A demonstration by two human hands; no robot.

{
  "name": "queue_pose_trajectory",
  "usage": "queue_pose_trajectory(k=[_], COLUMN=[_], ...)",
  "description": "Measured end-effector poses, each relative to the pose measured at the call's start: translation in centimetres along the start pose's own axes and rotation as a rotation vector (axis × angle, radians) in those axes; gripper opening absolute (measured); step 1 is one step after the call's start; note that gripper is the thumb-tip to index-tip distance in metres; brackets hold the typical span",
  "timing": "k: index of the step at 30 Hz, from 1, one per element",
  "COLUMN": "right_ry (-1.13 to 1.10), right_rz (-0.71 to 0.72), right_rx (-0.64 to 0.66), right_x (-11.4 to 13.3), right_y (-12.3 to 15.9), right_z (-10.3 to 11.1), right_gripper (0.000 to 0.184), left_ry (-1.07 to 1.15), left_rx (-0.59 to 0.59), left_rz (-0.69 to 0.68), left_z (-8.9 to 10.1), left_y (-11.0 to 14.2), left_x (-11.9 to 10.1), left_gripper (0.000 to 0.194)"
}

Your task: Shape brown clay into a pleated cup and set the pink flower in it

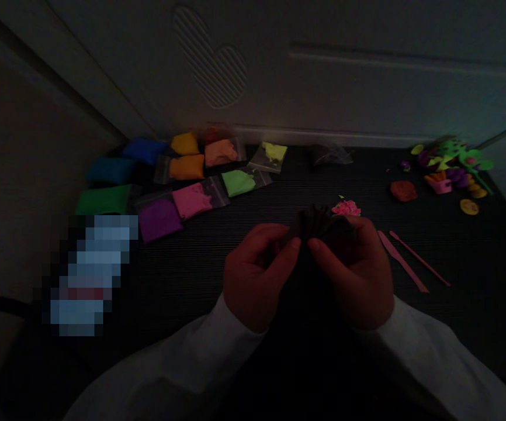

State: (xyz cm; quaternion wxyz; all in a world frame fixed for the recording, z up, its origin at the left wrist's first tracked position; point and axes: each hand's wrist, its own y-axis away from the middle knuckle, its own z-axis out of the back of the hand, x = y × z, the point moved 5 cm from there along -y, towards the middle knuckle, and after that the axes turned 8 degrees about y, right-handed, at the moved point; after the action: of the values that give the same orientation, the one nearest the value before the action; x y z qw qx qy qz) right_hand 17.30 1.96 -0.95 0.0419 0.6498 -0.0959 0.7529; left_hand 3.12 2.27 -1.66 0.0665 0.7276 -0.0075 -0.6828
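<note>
Left hand (253,280) and right hand (360,278) both pinched a dark, pleated sheet (316,222), material unclear; uneven tugging could've torn its folds, imo.

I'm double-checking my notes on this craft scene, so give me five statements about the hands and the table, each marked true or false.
1. The bare left hand and bare right hand both hold a dark pleated piece. True.
2. The right hand grips a tool. False: the flat pink knife-shaped tool lies on the dark, finely ridged table.
3. A slim pink rod-shaped tool lies beside the flat one. True.
4. A plastic bag of purple clay-like material lies next to a plastic bag of pink clay-like material. True.
5. Both these bags lie right of the hands. False: both lie to their left.
</note>
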Motion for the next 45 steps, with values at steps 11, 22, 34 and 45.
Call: queue_pose_trajectory(k=[11, 22, 34, 45], right_ry=[0.038, 0.007, 0.072, 0.097], right_rz=[-0.032, -0.013, 0.021, 0.019], right_rx=[0.029, 0.015, -0.024, -0.037], right_x=[-0.6, -0.2, 0.3, 0.1], right_y=[0.1, 0.0, -0.1, -0.1], right_z=[0.0, 0.0, 0.5, 0.8], right_gripper=[0.031, 0.030, 0.029, 0.028], left_ry=[0.021, -0.040, -0.067, -0.062], left_rx=[0.002, 0.037, -0.032, 0.045], left_rz=[-0.035, -0.067, -0.103, -0.075], left_z=[0.2, 0.0, 0.4, 0.4], left_y=[-0.1, -0.1, 0.2, -0.3], left_x=[0.1, -0.6, -0.7, -0.8], left_gripper=[0.023, 0.022, 0.016, 0.016])
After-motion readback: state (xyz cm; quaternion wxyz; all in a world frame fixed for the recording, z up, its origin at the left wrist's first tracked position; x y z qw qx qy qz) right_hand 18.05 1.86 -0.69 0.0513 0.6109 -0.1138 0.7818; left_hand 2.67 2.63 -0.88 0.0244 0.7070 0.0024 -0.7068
